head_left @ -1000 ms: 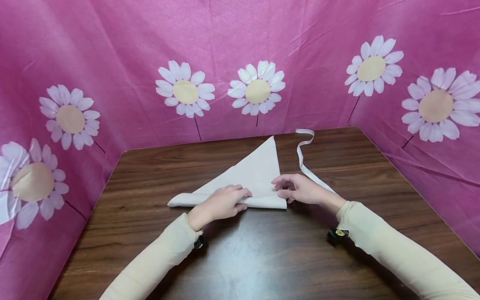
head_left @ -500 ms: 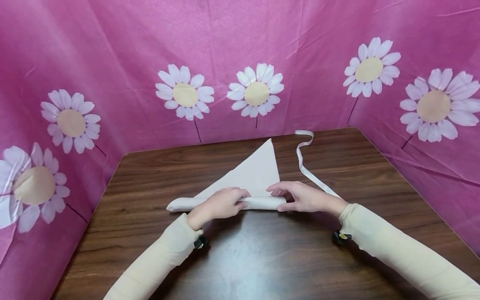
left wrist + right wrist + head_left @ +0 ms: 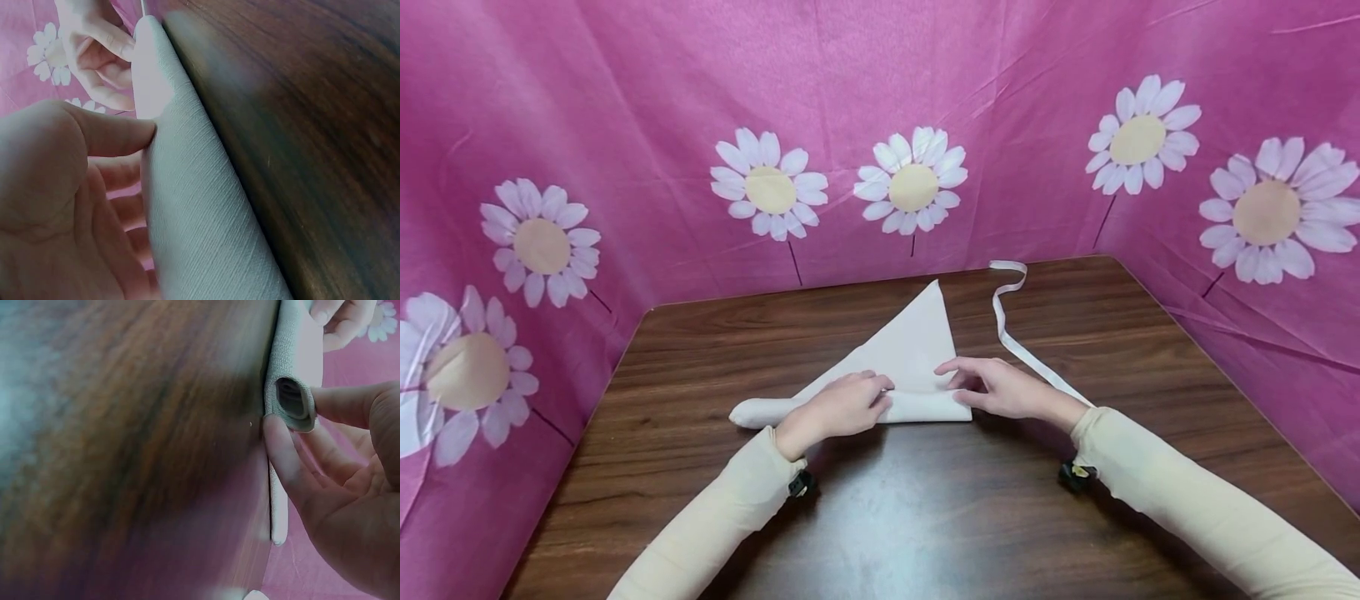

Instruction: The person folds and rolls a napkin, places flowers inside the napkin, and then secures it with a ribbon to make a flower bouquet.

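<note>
A white cloth napkin [image 3: 913, 346] lies on the wooden table, its far part a triangle with the tip pointing away. Along its near side runs a rolled edge [image 3: 194, 181] with a fine woven texture. My left hand [image 3: 842, 404] holds this roll near its middle, thumb on the near side and fingers behind, as the left wrist view shows. At the roll's right end, my right hand [image 3: 1011, 390] has it between thumb and fingers. The right wrist view looks into that open end [image 3: 292, 400], where layers are coiled inside.
A narrow white ribbon [image 3: 1030, 357] winds across the table [image 3: 880, 517] on the right, partly hidden by the right forearm. Behind the table and at both sides hangs a pink curtain [image 3: 842, 67] printed with large daisies.
The roll has grown thicker, especially at its left end, and the triangle beyond it is shorter. Its tip has shifted slightly nearer and left. My right hand has closed in on the roll's end.
</note>
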`<state>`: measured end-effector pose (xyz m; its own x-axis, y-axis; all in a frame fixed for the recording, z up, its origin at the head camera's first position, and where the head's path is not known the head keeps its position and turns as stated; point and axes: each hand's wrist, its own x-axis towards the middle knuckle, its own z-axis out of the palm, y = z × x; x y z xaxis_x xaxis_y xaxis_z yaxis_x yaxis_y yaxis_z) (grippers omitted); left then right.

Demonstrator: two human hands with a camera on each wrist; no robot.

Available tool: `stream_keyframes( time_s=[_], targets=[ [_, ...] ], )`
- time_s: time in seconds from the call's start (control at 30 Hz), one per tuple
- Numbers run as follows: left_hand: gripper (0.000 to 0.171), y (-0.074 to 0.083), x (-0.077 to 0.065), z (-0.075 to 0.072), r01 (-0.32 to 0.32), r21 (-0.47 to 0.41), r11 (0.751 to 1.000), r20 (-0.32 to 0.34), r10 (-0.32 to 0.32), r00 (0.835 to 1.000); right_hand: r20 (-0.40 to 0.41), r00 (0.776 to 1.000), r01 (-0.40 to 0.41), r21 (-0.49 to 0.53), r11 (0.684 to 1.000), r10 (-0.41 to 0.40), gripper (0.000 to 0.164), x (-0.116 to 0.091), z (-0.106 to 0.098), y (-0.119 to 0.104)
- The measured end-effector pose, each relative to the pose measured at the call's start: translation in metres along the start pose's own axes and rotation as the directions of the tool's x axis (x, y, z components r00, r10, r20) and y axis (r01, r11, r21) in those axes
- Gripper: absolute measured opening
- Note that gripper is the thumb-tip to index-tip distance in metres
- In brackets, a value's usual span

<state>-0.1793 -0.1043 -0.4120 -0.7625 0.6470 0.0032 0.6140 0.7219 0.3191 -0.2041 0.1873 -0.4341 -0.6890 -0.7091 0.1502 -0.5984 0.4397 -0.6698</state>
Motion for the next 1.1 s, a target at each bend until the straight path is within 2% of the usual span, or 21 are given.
stream_keyframes(
  time_s=[0.07,0.17,0.23,0.33,0.53,0.7,0.83,1.0,1.1],
  targets=[
    [0.029,0.001,-0.001,0.000,-0.016,0.026,1.000,-0.037,0.017,0.999,-0.006,1.000,-0.025,0.005,1.000,0.025,0.035,0.001,0.000,0.001],
    [0.035,0.003,-0.002,0.001,-0.070,0.050,0.996,-0.079,0.074,0.994,-0.005,0.997,-0.071,0.029,0.997,0.071,0.036,0.003,0.000,0.002],
    [0.042,0.005,-0.002,0.001,-0.103,0.054,0.993,-0.086,0.107,0.990,0.000,0.996,-0.090,0.050,0.995,0.090,0.037,0.004,-0.001,0.003],
    [0.049,0.007,-0.003,0.001,-0.117,0.056,0.992,-0.078,0.121,0.990,0.006,0.995,-0.098,0.062,0.993,0.098,0.038,0.005,-0.003,0.003],
    [0.043,0.008,-0.001,0.005,-0.127,0.073,0.989,-0.089,0.133,0.987,-0.024,0.996,-0.079,0.062,0.995,0.081,0.043,0.004,-0.010,0.002],
    [0.038,0.009,0.001,0.006,-0.133,0.065,0.989,-0.096,0.138,0.986,-0.007,1.000,-0.011,0.028,1.000,0.011,0.051,0.000,-0.011,-0.001],
    [0.041,0.010,0.001,0.003,-0.127,0.044,0.991,-0.064,0.129,0.990,0.037,0.998,0.047,-0.025,0.999,-0.046,0.054,-0.002,-0.008,-0.005],
    [0.040,0.014,0.002,-0.001,-0.164,-0.063,0.984,0.006,0.164,0.986,0.110,0.993,0.042,0.052,0.998,-0.047,0.056,-0.002,-0.003,-0.006],
    [0.040,0.013,0.002,-0.002,-0.155,-0.129,0.979,0.043,0.161,0.986,0.139,0.988,0.061,0.058,0.996,-0.069,0.051,-0.003,-0.001,-0.005]
  ],
)
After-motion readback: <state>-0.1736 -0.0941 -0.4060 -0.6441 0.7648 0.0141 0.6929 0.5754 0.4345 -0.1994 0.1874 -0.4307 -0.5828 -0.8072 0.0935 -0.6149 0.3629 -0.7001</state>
